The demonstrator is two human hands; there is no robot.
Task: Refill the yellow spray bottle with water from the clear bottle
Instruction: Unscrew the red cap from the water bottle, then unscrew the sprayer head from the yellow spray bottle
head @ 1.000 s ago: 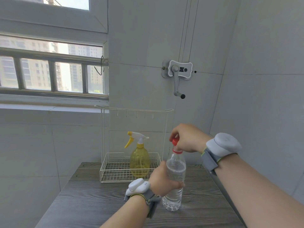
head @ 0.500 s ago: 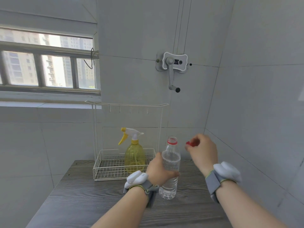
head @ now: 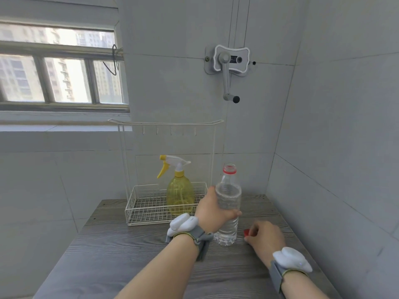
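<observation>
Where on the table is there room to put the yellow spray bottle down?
The biggest bare patch of table is the near left part, in front of the wire basket and left of the left hand. A smaller one lies between the two forearms. It is crowded by the clear bottle, where the right hand holds the red cap.

Soft daylight is coming through the window (head: 64, 80) at upper left, washing out the buildings (head: 19, 80) outside. Only faint shadows are lying on the desk (head: 129, 255). Wide-angle distortion is bending lines near the edges, and fine detail is looking slightly soft throughout.
</observation>
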